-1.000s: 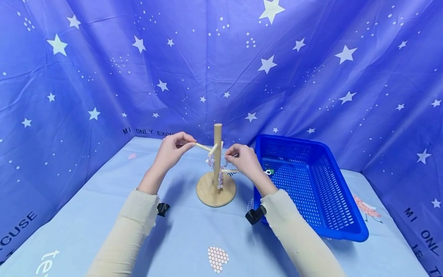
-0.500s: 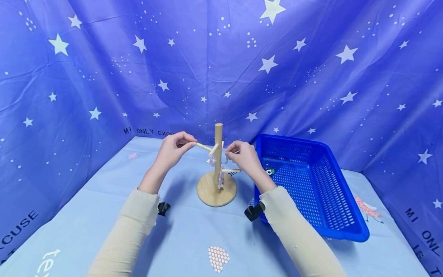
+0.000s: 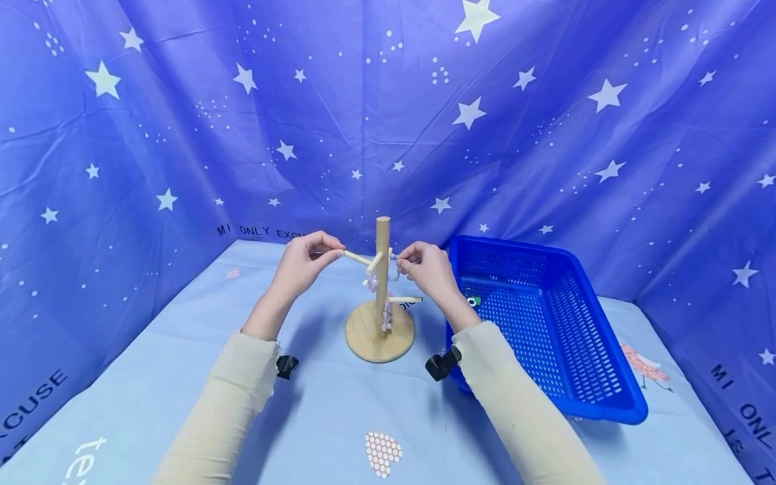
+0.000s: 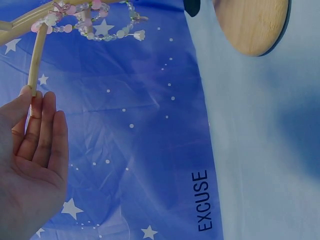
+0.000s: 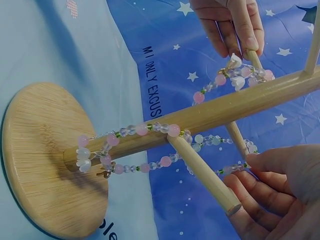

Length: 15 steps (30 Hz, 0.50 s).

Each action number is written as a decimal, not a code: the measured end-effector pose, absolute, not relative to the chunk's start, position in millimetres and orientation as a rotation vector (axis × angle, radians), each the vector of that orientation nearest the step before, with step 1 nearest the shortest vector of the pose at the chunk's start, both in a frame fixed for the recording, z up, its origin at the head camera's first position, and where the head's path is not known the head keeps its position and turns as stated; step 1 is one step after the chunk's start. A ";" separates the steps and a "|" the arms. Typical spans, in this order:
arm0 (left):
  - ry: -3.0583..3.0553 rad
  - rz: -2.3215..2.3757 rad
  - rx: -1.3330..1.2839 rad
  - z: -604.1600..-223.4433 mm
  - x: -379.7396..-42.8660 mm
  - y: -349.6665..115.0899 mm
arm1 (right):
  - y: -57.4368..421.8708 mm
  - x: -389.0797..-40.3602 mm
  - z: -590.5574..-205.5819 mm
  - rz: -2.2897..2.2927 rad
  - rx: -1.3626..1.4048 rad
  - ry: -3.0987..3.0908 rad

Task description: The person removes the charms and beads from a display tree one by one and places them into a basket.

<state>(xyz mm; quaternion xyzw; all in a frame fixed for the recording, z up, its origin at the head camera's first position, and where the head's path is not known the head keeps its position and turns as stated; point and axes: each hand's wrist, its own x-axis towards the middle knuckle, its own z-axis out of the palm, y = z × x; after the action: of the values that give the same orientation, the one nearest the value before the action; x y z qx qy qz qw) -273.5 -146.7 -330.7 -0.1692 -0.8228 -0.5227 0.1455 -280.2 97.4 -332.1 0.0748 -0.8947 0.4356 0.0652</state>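
Note:
A wooden bracelet stand (image 3: 382, 236) with a round base and several pegs stands mid-table. My left hand (image 3: 306, 261) pinches the tip of its upper left peg (image 4: 36, 65) between thumb and fingers. Near that peg's root hangs a pink-and-clear beaded bracelet (image 5: 221, 80) with white flower charms. On the stand's right side, my right hand (image 3: 429, 269) pinches a pale green-and-clear beaded bracelet (image 5: 215, 141) at the end of a rear peg (image 5: 236, 140), which the loop surrounds. Another pink beaded bracelet (image 5: 145, 129) hangs from the lower peg (image 5: 205, 172), close to the base.
To the right stands a blue perforated plastic basket (image 3: 548, 323), with a small green-and-white item (image 3: 473, 301) at its left side. A light blue printed cloth (image 3: 339, 417) covers the table. Behind it hangs a blue star-patterned curtain (image 3: 339, 121).
My right hand has shifted slightly up and to the right, drawing the pale bracelet outward along the rear peg. My left hand keeps its pinch on the peg tip.

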 end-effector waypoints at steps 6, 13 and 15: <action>-2.366 -1.509 -0.484 -331.1 -272.6 -146.3 | 97.0 -287.4 -333.2 1.337 0.206 -2.685; -2.367 -1.515 -0.477 -331.0 -272.7 -145.4 | 98.3 -294.2 -329.6 1.364 0.154 -2.662; -2.369 -1.513 -0.475 -330.7 -272.7 -145.2 | 99.5 -295.2 -327.1 1.355 0.132 -2.656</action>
<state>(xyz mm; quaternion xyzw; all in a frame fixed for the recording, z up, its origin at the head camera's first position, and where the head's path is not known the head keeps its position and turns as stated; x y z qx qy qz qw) -272.7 -145.2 -330.7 -0.1650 -0.8222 -0.5250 0.1451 -295.2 99.5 -327.1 0.0442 -0.8871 0.4527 0.0784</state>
